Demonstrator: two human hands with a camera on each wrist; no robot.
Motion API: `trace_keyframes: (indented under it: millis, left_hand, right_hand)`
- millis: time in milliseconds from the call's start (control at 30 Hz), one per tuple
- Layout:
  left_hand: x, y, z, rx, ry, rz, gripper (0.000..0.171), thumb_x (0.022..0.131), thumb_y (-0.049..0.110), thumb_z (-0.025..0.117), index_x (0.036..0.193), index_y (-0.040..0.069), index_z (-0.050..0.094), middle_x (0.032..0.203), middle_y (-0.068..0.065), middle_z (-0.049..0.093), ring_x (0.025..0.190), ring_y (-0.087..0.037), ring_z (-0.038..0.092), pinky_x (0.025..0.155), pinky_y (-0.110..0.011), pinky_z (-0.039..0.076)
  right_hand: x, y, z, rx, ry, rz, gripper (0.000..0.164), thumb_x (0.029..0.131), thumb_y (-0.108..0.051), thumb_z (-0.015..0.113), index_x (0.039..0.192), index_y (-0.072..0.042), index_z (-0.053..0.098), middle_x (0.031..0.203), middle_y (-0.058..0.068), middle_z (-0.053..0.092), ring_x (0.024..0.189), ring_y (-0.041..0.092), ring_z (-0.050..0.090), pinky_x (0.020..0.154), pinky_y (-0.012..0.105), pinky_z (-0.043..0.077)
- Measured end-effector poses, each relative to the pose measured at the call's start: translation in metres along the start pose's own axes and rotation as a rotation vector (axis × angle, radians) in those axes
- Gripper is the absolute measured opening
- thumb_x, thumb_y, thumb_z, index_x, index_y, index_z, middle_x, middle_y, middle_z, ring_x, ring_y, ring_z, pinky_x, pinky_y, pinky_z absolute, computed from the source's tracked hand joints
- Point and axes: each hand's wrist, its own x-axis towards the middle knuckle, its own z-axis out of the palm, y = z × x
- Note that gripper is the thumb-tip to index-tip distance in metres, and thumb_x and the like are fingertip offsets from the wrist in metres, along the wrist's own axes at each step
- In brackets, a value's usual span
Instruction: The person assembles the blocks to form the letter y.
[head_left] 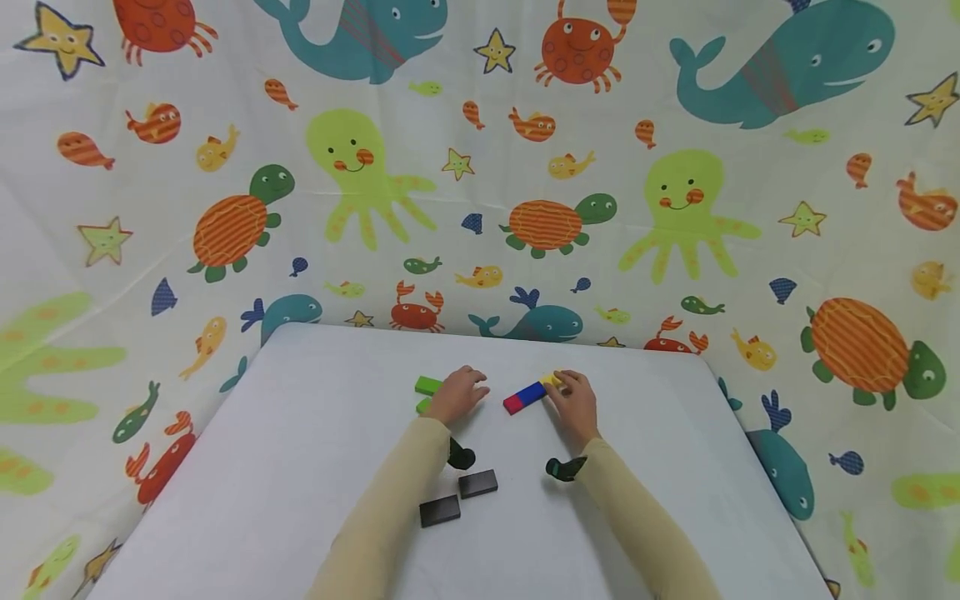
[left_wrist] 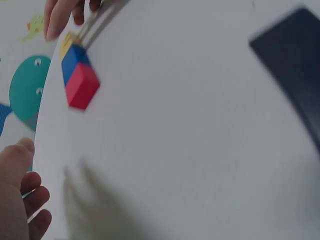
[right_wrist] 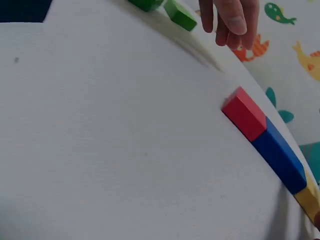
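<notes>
A red block, a blue block and a yellow block lie end to end in a slanted row on the white table. My right hand is at the far end of this row, thumb and fingers pinching the yellow block; the right wrist view shows just a fingertip there. Left of the row, my left hand hovers with loosely bent fingers and holds nothing. Beside it, partly hidden by that hand, are two green blocks, one farther back and one nearer.
Two dark rectangular blocks, one and another, lie between the forearms, nearer the body. The white table ends behind the coloured blocks, where a cloth printed with sea animals hangs.
</notes>
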Motion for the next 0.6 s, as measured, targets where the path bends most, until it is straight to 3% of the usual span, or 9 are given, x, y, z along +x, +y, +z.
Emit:
trace_keyframes:
  millis: [300, 600]
  left_hand:
    - [-0.022, -0.040, -0.024, 0.205, 0.184, -0.120, 0.030, 0.090, 0.019, 0.071, 0.115, 0.003, 0.069, 0.110, -0.015, 0.062, 0.101, -0.032, 0.058, 0.088, -0.045, 0.051]
    - [-0.031, -0.043, -0.028, 0.162, 0.137, -0.231, 0.026, 0.090, 0.018, 0.070, 0.105, -0.003, 0.069, 0.101, -0.016, 0.059, 0.091, -0.030, 0.054, 0.077, -0.043, 0.051]
  right_hand:
    - [-0.026, -0.015, 0.014, -0.017, -0.050, -0.069, 0.045, 0.092, -0.030, 0.070, 0.128, -0.005, 0.064, 0.129, 0.013, 0.055, 0.099, 0.024, 0.060, 0.088, 0.042, 0.051]
    - [-0.034, -0.023, 0.033, -0.041, -0.021, -0.047, 0.045, 0.090, -0.035, 0.071, 0.125, -0.007, 0.067, 0.128, 0.009, 0.057, 0.100, 0.023, 0.057, 0.088, 0.040, 0.049]
